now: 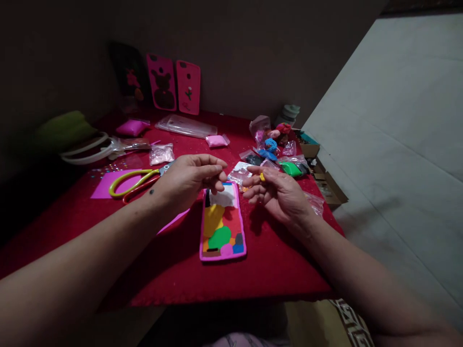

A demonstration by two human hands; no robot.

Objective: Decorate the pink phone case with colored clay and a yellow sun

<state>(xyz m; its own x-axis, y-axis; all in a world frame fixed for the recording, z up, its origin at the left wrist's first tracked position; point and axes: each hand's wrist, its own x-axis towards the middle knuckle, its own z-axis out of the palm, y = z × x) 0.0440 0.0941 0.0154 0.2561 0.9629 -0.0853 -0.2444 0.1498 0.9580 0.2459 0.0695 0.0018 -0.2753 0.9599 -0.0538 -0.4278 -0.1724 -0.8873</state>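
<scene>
A phone case (220,237) with a pink rim and patches of many colours lies flat on the red cloth (173,284). Above its upper left side is my left hand (197,178), fingers bent and thumb close to the fingertips; whether anything is between them cannot be made out. Over the cloth at the case's upper right, my right hand (278,193) pinches a small yellow clay piece (262,177) between thumb and finger. Yellow and red scissors (135,185) lie partly behind my left hand, over a pink sheet (101,185).
Two pink phone cases (188,89) and a dark one (130,77) lean on the wall. Clear cases (186,126) lie behind my hands. Bags of coloured clay (291,168), a bottle (288,115) and cardboard boxes (331,188) are at the right; white-rimmed hoops (87,149) at the left.
</scene>
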